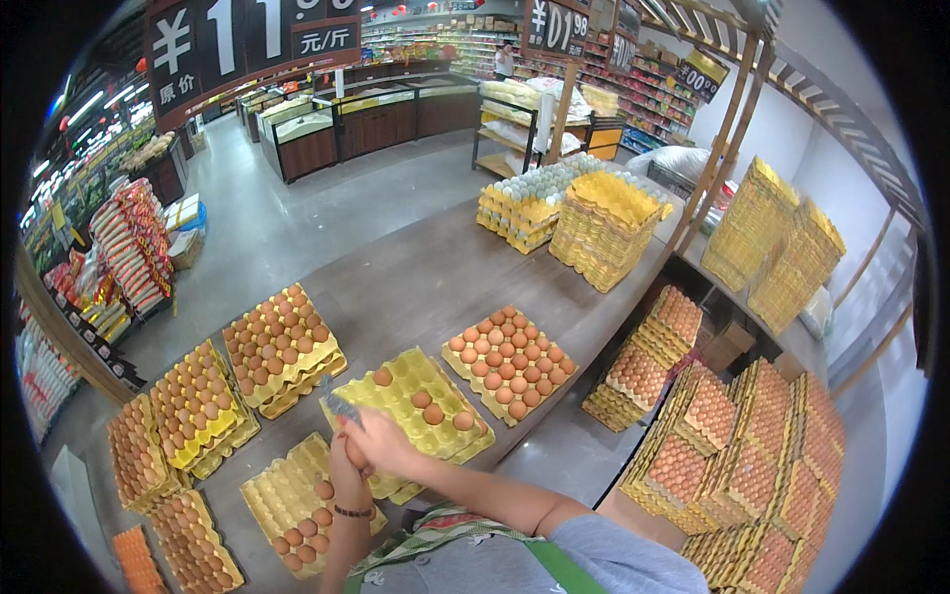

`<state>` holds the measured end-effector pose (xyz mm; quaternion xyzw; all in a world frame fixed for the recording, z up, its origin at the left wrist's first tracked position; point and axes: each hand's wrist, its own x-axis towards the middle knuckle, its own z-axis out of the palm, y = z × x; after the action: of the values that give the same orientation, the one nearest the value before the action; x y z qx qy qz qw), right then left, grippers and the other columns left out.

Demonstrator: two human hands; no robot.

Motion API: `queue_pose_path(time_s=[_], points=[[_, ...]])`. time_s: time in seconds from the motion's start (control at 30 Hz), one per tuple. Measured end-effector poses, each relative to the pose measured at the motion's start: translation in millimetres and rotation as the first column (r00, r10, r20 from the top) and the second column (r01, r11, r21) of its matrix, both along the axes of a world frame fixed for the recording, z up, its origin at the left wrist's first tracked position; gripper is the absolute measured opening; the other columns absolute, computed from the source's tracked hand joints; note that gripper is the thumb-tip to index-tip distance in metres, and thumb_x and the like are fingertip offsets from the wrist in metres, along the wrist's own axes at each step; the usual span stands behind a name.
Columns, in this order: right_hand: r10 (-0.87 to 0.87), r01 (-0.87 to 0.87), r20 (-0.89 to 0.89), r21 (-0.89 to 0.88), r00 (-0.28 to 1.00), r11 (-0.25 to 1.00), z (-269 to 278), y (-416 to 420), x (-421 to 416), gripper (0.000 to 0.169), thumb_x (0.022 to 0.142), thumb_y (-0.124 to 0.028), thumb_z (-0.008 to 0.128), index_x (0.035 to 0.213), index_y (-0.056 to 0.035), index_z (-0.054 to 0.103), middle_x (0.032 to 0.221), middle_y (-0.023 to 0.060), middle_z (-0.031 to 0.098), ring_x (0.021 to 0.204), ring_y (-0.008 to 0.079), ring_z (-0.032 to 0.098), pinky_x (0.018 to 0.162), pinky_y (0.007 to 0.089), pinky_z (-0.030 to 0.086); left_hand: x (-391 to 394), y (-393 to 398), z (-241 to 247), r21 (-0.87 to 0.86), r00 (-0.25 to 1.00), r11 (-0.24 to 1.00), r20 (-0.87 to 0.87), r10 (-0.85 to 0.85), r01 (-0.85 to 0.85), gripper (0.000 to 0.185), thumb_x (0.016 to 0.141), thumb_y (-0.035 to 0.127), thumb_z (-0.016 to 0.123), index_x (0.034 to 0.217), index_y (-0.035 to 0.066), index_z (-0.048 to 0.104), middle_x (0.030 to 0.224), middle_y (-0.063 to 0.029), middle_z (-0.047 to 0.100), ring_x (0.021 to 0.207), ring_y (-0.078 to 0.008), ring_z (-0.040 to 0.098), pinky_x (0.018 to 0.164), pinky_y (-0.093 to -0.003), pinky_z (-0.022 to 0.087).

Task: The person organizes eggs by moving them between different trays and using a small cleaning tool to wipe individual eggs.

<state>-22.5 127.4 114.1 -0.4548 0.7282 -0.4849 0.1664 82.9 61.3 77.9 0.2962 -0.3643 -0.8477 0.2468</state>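
My left hand (346, 466), with a dark bracelet at the wrist, has its fingers around a brown egg (355, 451). Close against it, my right hand (380, 439) grips a crumpled grey cloth (339, 405); the fingers partly hide both egg and cloth. Beneath my hands lies a yellow egg tray (445, 390) with a few brown eggs in it and many bare cups. A paler egg tray (278, 475), nearer my body on the left, has several eggs in its near end. Beyond the yellow tray to the right lies a tray of brown eggs (508, 356), mostly filled.
Stacked egg trays (278, 334) line the left side of the brown table (386, 286). At its far end stand empty trays (605, 230) beside pale eggs (545, 182). Tall egg stacks (742, 453) fill the floor at right. A price sign (252, 56) hangs overhead.
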Motion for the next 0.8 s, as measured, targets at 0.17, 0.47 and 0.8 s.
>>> queue_pose_path(time_s=[0.17,0.47,0.8], points=[[-0.275,0.206,-0.288,-0.249,0.917,0.946,-23,3,-17,0.038,0.094,-0.03,0.056,0.117,0.0007,0.057,0.112,0.0214,0.061,0.108,0.0396,0.056,0.094,0.0469,0.042,10,-33,-12,0.202,0.938,0.973,-0.344,-0.038,0.114,0.029,0.1,0.039,0.046,0.107,0.013,0.057,0.08,0.0017,0.058,0.059,-0.0087,0.051,0.045,-0.0209,0.036],[-0.048,0.054,-0.071,0.095,0.996,0.994,-22,-11,-1,0.041,0.093,-0.029,0.055,0.123,-0.0013,0.055,0.119,0.0203,0.058,0.113,0.0392,0.052,0.097,0.0477,0.04,12,-42,-58,-0.118,0.821,0.954,-0.487,-0.297,0.276,0.032,0.104,0.034,0.038,0.118,0.01,0.053,0.112,-0.0041,0.059,0.107,-0.0164,0.057,0.092,-0.0299,0.047],[-0.113,0.09,0.217,0.113,0.969,0.989,-2,-15,8,0.037,0.095,-0.035,0.053,0.093,0.0012,0.062,0.089,0.0262,0.063,0.09,0.0459,0.058,0.081,0.0499,0.045,14,2,-17,-0.095,0.999,0.995,-0.036,0.026,-0.03,0.028,0.1,0.037,0.044,0.099,0.01,0.054,0.079,-0.0026,0.057,0.053,-0.0079,0.046,0.046,-0.0217,0.037]])
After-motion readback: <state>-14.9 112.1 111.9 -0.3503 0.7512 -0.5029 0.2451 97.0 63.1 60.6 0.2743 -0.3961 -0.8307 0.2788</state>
